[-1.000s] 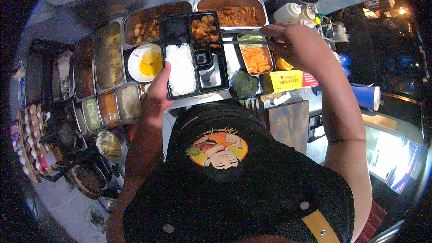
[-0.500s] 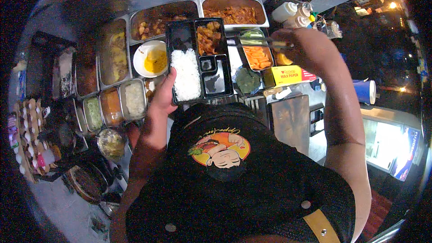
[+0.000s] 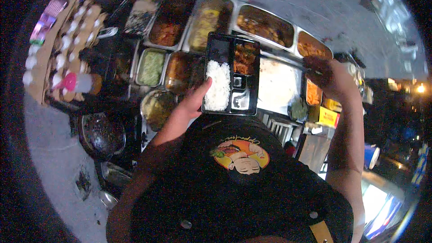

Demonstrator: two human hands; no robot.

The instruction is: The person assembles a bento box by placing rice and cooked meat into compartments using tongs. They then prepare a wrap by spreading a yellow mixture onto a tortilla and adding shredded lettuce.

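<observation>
Holding the tray (image 3: 220, 50), left hand (image 3: 194, 100) is partly hidden.

Dim o/all, grainy noise in dark areas. R hand (image 3: 332, 78) smeared w/ blur, partly in shadow; L hand (image 3: 194, 100) a bit clearer. White board (image 3: 276, 81) btwn hands nearly blown out. Glare spots on black meal tray (image 3: 219, 50) at L hand. Warm lamp (image 3: 420, 89) flaring far R of R hand; display cabinet (image 3: 374, 200) glowing below R hand. Egg trays (image 3: 74, 47) left of L hand soft. Fisheye bends edges; corners black.
</observation>
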